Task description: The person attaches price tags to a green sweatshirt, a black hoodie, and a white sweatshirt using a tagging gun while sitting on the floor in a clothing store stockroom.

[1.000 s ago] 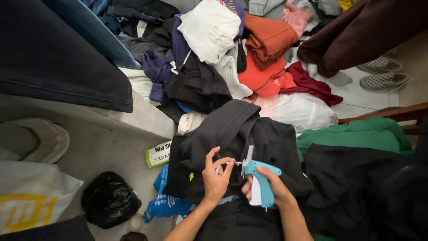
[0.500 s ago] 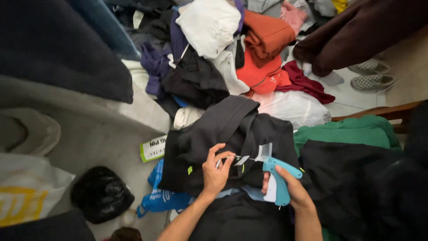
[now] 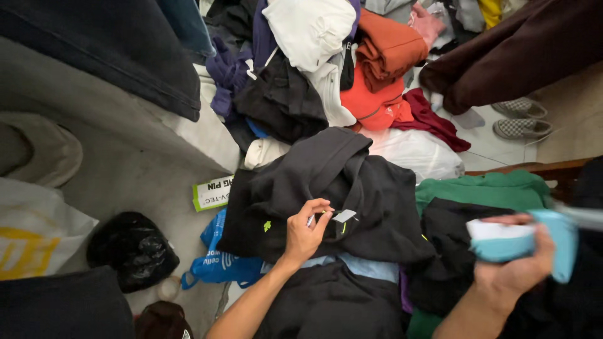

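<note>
1. While the black garment (image 3: 339, 194) lies on the clothes pile, its small grey tag (image 3: 344, 216) is pinched by the left hand (image 3: 304, 233).
2. A light-blue tagging gun (image 3: 524, 242) is gripped by the right hand (image 3: 515, 270), well apart from the tag.

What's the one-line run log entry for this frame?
left hand: pinching small tag on black garment | right hand: holding light blue tagging gun, apart from garment
</note>
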